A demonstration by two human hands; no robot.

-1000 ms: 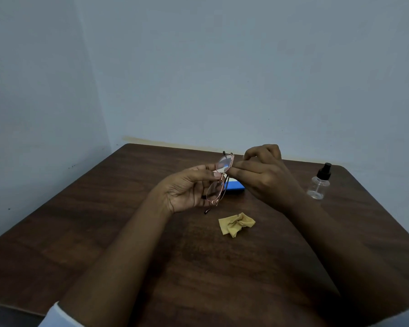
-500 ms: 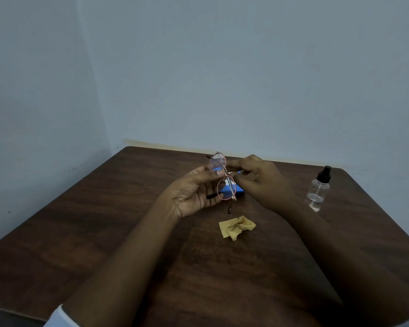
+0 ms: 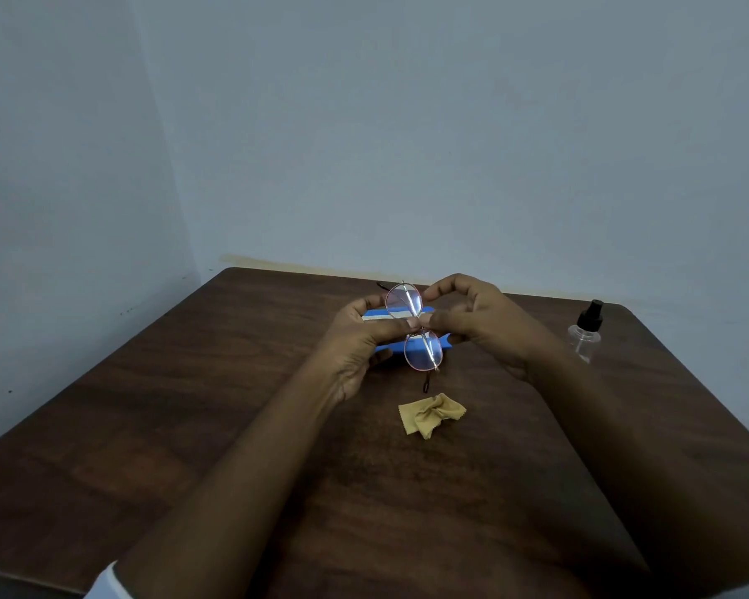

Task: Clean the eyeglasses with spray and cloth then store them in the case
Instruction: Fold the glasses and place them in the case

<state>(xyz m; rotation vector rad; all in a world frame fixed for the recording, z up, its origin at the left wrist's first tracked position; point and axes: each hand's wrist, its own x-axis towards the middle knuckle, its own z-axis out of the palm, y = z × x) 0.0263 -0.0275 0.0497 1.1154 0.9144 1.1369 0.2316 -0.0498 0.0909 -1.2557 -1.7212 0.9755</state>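
We see a dark brown wood-grain table (image 3: 191, 425) with rounded corners, set into the corner where a pale blue-grey back wall (image 3: 450, 123) meets a left wall (image 3: 53, 166) of the same colour. Just behind the table's far edge we make out a yellowish strip (image 3: 299, 266) low on the back wall, and the left wall has a few small dark marks (image 3: 126, 311). The light is dim and even.

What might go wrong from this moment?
The left hand and right hand pinch the round pink-rimmed metal eyeglasses at the bridge, fingers beside the lenses: smudges likely. Held only there, near the blue case, they might slip. The clear black-capped spray bottle stands near the brown table's edge; a reach may topple it.
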